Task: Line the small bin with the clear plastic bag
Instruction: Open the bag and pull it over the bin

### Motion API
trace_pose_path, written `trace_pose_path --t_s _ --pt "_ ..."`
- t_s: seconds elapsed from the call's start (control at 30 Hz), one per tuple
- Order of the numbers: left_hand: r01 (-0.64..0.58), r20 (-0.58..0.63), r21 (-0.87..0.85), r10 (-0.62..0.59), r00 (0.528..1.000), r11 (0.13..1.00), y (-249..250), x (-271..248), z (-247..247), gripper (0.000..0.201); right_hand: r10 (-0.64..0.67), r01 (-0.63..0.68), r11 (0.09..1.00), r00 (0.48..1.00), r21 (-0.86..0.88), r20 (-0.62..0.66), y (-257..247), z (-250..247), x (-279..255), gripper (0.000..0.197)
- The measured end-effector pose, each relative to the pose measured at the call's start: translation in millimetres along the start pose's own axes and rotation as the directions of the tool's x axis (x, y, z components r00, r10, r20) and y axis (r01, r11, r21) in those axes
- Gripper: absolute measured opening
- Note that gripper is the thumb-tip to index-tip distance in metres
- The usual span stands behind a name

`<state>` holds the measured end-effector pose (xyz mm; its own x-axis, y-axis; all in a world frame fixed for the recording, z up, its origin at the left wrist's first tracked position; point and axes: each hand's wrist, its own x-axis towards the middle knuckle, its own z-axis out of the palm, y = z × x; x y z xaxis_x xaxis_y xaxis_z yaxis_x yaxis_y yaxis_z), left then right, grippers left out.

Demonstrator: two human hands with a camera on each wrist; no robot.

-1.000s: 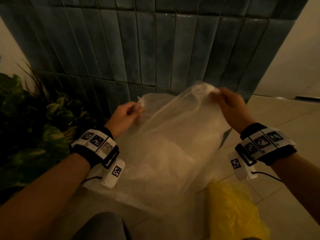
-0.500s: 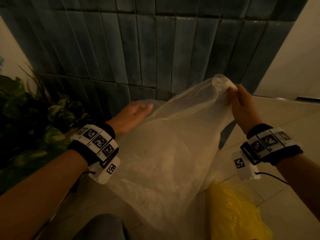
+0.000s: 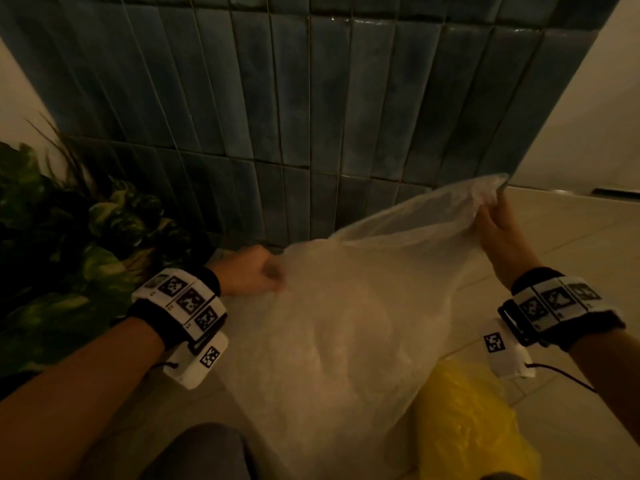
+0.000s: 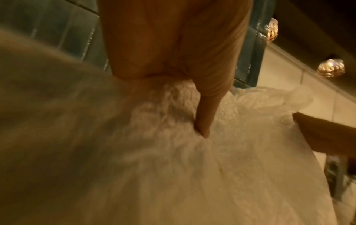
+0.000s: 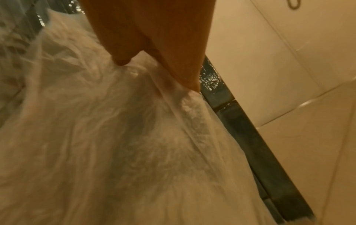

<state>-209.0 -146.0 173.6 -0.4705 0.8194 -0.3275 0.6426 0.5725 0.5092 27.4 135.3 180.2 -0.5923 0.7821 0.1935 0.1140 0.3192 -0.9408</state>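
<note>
The clear plastic bag (image 3: 346, 323) hangs stretched between my two hands above the floor. My left hand (image 3: 263, 273) is low at the bag's left edge, blurred, with its fingers curled into the plastic. In the left wrist view the thumb (image 4: 204, 118) digs into the crinkled film (image 4: 221, 167). My right hand (image 3: 493, 216) is higher at the right and pinches the bag's top corner. The right wrist view shows its fingertips (image 5: 185, 79) clamped on gathered plastic (image 5: 115, 137). No bin shows in any view.
A dark blue tiled wall (image 3: 311, 98) stands close behind the bag. A leafy plant (image 3: 69, 254) fills the left side. A crumpled yellow bag (image 3: 467, 420) lies on the pale floor tiles (image 3: 571, 244) at the lower right. My knee (image 3: 204, 452) is at the bottom edge.
My left hand let go of the top edge, lay flat, then dropped and curled onto the bag's left side. My right hand drew the top corner to the right, stretching the bag wider.
</note>
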Motion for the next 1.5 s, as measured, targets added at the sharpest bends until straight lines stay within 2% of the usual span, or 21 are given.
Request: trace_pose_path --t_s 0.07,0.17,0.2,0.37,0.43,0.5,0.63,0.73,0.83,0.9,0.97,1.0,1.03,1.1,1.13,1.23,1.3,1.37,1.4,1.43,1.5 --pt "-0.021 -0.135 -0.147 0.001 0.991 0.989 0 -2 -9 0.056 0.057 -0.057 0.998 0.997 0.012 0.048 5 0 -8 0.09" --pt "-0.081 -0.306 -0.267 -0.005 0.952 0.96 3 -5 -23 0.031 0.164 -0.165 0.986 0.981 -0.006 0.102 18 3 -21 0.121" --pt "-0.107 -0.347 -0.273 0.006 0.938 0.956 5 -5 -29 0.028 0.18 -0.179 0.984 0.975 -0.018 0.132 24 5 -24 0.122" --pt "-0.227 -0.465 -0.276 0.077 0.882 0.934 6 -5 -47 0.012 0.253 -0.205 0.958 0.934 -0.201 0.253 38 20 -45 0.071" --pt "-0.261 -0.483 -0.262 0.107 0.869 0.929 10 -2 -48 0.009 0.207 -0.149 0.968 0.93 -0.203 0.304 29 32 -48 0.031" --pt "-0.29 -0.479 -0.258 0.138 0.867 0.922 18 2 -46 0.006 0.138 -0.101 0.987 0.929 -0.125 0.344 13 48 -49 0.011" --pt "-0.343 -0.459 -0.246 0.203 0.865 0.907 41 13 -41 0.015 0.067 -0.136 0.98 0.91 0.142 0.41 -18 77 -48 0.034" --pt "-0.365 -0.391 -0.281 0.241 0.888 0.888 56 14 -41 0.018 0.044 -0.142 0.973 0.887 0.18 0.461 -29 90 -40 0.05" --pt "-0.343 -0.436 -0.282 0.199 0.877 0.896 60 12 -48 0.025 0.038 -0.098 0.986 0.917 0.132 0.397 -35 95 -28 0.023" --pt "-0.281 -0.571 -0.279 0.077 0.817 0.918 47 12 -60 0.033 0.032 -0.095 0.978 0.949 0.187 0.314 -37 91 -21 0.008" --pt "-0.214 -0.653 -0.363 -0.083 0.753 0.907 29 10 -72 0.042 0.026 -0.089 0.958 0.974 0.274 0.224 -38 83 -15 0.009" --pt "-0.203 -0.633 -0.451 -0.151 0.759 0.869 20 8 -74 0.045 0.02 -0.079 0.95 0.982 0.303 0.19 -38 78 -12 0.01" --pt "-0.197 -0.581 -0.537 -0.19 0.792 0.82 13 6 -74 0.044 0.013 -0.065 0.948 0.986 0.31 0.168 -38 74 -11 0.012" --pt "-0.175 -0.441 -0.641 -0.172 0.881 0.747 7 2 -63 0.031 -0.024 -0.017 0.964 0.988 0.265 0.15 -36 69 -7 0.016" --pt "-0.173 -0.395 -0.66 -0.142 0.908 0.731 7 0 -57 0.027 -0.048 0.014 0.971 0.989 0.237 0.141 -35 67 -5 0.017" --pt "-0.198 -0.355 -0.585 -0.028 0.935 0.787 14 3 -49 0.039 -0.119 0.106 0.98 0.991 0.168 0.066 -41 65 -2 0.019" --pt "-0.238 -0.384 -0.488 0.038 0.922 0.84 24 7 -52 0.031 -0.163 0.158 0.977 0.986 0.143 0.022 -52 61 2 0.022" --pt "-0.307 -0.453 -0.447 0.084 0.887 0.84 37 10 -58 0.011 -0.205 0.205 0.97 0.979 0.127 -0.016 -64 56 5 0.021" --pt "-0.345 -0.493 -0.457 0.089 0.865 0.82 43 11 -61 0.004 -0.231 0.233 0.965 0.972 0.121 -0.037 -68 52 7 0.017" --pt "-0.387 -0.539 -0.48 0.083 0.838 0.788 49 11 -65 0.009 -0.237 0.244 0.962 0.969 0.125 -0.066 -73 48 9 0.016" --pt "-0.455 -0.598 -0.554 0.047 0.8 0.697 55 12 -72 0.014 -0.243 0.257 0.948 0.965 0.185 -0.098 -82 42 11 0.026"
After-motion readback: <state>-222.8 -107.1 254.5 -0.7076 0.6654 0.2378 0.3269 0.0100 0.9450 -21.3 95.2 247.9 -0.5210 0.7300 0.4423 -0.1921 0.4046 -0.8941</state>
